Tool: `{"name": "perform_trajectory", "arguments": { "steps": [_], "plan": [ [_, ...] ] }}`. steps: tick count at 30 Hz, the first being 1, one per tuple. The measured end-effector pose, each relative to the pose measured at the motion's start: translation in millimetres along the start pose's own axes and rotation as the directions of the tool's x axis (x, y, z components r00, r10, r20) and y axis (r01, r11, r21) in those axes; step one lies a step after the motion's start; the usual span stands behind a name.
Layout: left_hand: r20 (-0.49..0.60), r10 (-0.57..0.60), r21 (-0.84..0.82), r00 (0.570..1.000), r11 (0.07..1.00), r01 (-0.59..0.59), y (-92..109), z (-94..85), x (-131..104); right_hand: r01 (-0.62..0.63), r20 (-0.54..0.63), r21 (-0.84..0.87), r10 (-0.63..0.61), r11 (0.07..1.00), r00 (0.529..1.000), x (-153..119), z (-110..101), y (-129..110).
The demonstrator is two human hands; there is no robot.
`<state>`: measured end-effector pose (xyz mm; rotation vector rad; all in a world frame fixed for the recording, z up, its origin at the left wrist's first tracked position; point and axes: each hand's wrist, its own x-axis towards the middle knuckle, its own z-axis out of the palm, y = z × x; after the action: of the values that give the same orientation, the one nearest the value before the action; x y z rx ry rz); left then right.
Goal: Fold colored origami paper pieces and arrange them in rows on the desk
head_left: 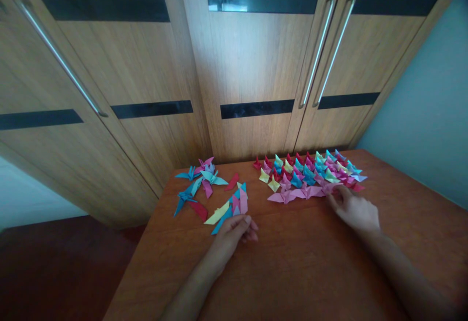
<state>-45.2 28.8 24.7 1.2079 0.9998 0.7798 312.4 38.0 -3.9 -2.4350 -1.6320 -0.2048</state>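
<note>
My left hand is closed, its thumb over curled fingers, at the lower end of a fanned bunch of flat-folded paper cranes in blue, yellow, pink and purple. The hand hides their lower ends. On the right, my right hand pinches a pink paper crane at the end of the front row. More pink cranes with spread wings stand beside it in that row. Behind them, several rows of opened cranes in red, yellow, blue and pink stand close together.
Loose paper cranes, mostly blue and pink, lie on the left of the brown wooden table, with red folded pieces among them. A wooden wardrobe with metal handles rises behind the table. A pale wall borders the right side.
</note>
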Motion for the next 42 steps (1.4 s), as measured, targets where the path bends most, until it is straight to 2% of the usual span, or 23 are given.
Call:
{"name": "perform_trajectory", "arguments": {
  "steps": [5, 19, 30, 33, 36, 39, 42],
  "plan": [
    [0.002, 0.012, 0.004, 1.0, 1.0, -0.012, -1.5, -1.4, 1.5, 0.015, 0.058, -0.006, -0.015, 1.0, 0.998, 6.4, 1.4, -9.6],
    [0.009, 0.006, 0.005, 1.0, 1.0, -0.006, 0.7, -1.4, -0.1, -0.054, 0.073, -0.036, 0.056, 0.998, 0.996, 11.1, 5.9, -2.4],
    [0.005, 0.01, 0.002, 1.0, 1.0, -0.01, -0.1, -1.9, 0.8, -0.068, 0.044, -0.018, 0.069, 0.998, 0.997, -3.3, -5.3, -7.8],
    [-0.006, 0.033, 0.009, 0.999, 0.999, -0.033, 1.3, -4.0, 0.8, -0.006, 0.053, 0.016, 0.005, 1.0, 0.999, -15.3, -7.0, -21.8],
    [-0.034, 0.048, 0.008, 0.998, 0.999, -0.048, 2.7, -8.1, 1.2, 0.155, 0.068, 0.143, -0.166, 0.977, 0.984, -27.8, -7.0, -46.5],
    [-0.077, 0.059, -0.002, 0.995, 0.998, -0.059, 2.7, -14.0, 2.3, 0.301, 0.057, 0.316, -0.335, 0.9, 0.941, -36.9, -7.2, -78.8],
    [-0.118, 0.093, -0.046, 0.989, 0.994, -0.099, 1.4, -20.8, 4.0, 0.367, 0.047, 0.451, -0.432, 0.814, 0.9, -42.9, -6.7, -113.4]
  ]
}}
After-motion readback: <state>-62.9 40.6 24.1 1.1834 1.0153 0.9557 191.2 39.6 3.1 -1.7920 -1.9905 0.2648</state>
